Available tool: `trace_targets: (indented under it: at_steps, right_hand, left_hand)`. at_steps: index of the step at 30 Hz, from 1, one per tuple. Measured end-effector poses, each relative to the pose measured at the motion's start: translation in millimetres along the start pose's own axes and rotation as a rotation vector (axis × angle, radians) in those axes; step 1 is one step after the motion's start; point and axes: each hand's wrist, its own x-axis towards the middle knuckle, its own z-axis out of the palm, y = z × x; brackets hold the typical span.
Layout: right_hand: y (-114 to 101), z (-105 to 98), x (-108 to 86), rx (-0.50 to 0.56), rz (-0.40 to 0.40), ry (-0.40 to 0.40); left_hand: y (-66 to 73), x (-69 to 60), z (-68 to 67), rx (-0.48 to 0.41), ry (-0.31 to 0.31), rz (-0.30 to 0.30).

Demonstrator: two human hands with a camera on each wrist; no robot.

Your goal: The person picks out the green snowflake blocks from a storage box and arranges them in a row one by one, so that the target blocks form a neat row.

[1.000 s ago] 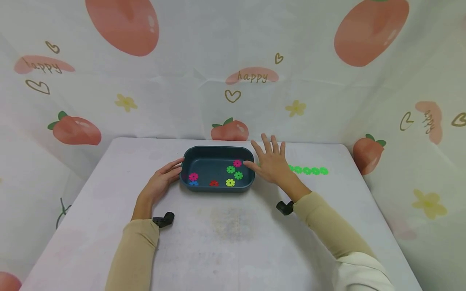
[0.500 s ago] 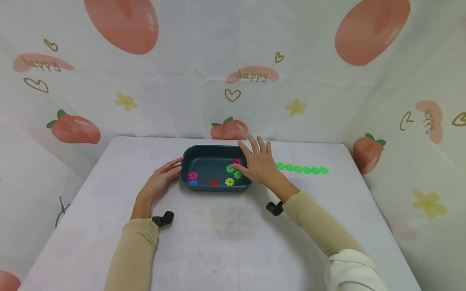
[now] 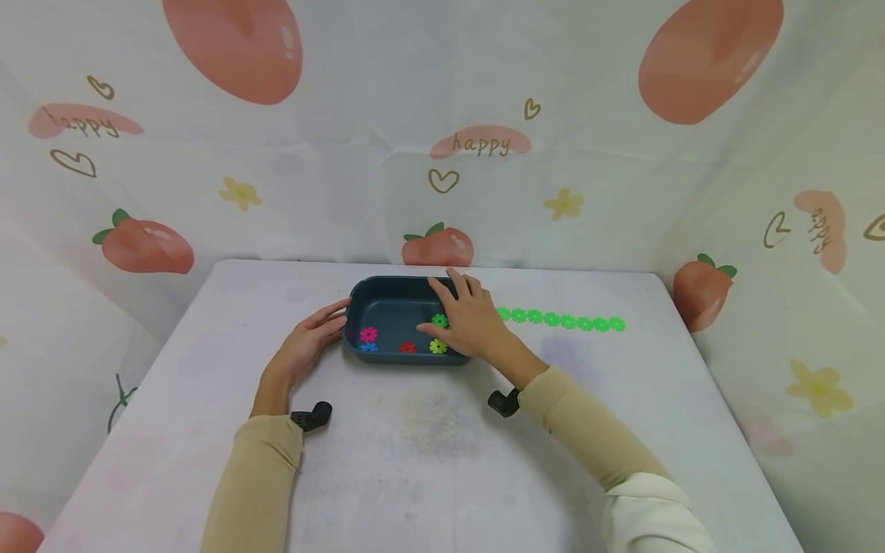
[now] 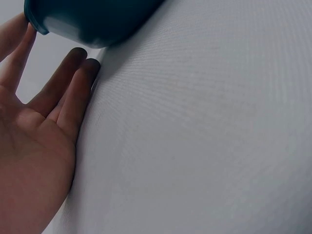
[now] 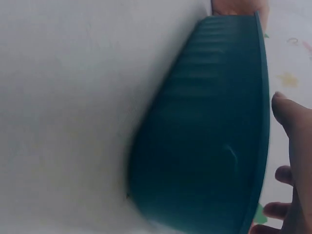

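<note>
A dark teal basin point(image 3: 392, 309) stands toward the back of the table. In it lie several flower-shaped plastic pieces: a pink piece point(image 3: 369, 335), a blue piece point(image 3: 369, 348), a red piece point(image 3: 407, 348), a yellow piece point(image 3: 438, 347) and a green piece point(image 3: 439, 319). My left hand point(image 3: 297, 355) touches the basin's left end with its fingertips, fingers extended. Over the basin's right end hovers my right hand point(image 3: 473, 321), thumb and fingers spread and holding nothing. It hides that corner. In the right wrist view its thumb point(image 5: 287, 111) is above the rim, apart from it.
To the right of the basin, a row of several green flower pieces point(image 3: 568, 322) runs along the white table point(image 3: 429, 476). A printed curtain point(image 3: 346, 192) hangs behind the table. Each wrist carries a small black camera point(image 3: 313, 416).
My right hand has moved left, from beside the basin's right rim to over its inside, uncovering more of the green row. My left hand stays at the basin's left end.
</note>
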Motion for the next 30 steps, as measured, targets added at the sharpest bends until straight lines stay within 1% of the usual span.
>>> trace_targets:
  at_steps: [2, 4, 6, 10, 14, 20, 26, 30]
  right_hand:
    - [-2.5, 2.3, 1.5, -0.002, -0.008, -0.016]
    - [-4.9, 3.6, 3.1, 0.025, -0.011, -0.038]
    - [-6.9, 4.5, 4.7, 0.092, -0.005, -0.057]
    - [-9.5, 5.8, 7.0, 0.289, 0.02, -0.086]
    - [-11.6, 8.1, 10.1, 0.409, 0.029, -0.097]
    - [-12.7, 14.7, 15.4, 0.473, 0.064, -0.131]
    - [-15.4, 18.8, 19.5, 0.531, 0.069, -0.176]
    - [-18.1, 21.5, 21.1, 0.547, 0.064, -0.207]
  left_hand:
    - [0.0, 0.1, 0.0, -0.001, -0.004, 0.001]
    - [0.2, 0.3, 0.0, -0.001, -0.005, 0.002]
    - [0.6, 0.2, 0.0, 0.002, -0.006, 0.004]
    - [0.2, 1.2, -0.2, 0.01, -0.006, 0.007]
    - [0.2, 1.3, 0.3, 0.006, -0.003, 0.007]
    - [0.8, 0.5, 0.3, 0.014, -0.004, 0.004]
    - [2.1, -1.0, -0.2, 0.004, 0.004, 0.004]
    - [2.2, -1.5, -0.4, 0.01, 0.003, 0.001]
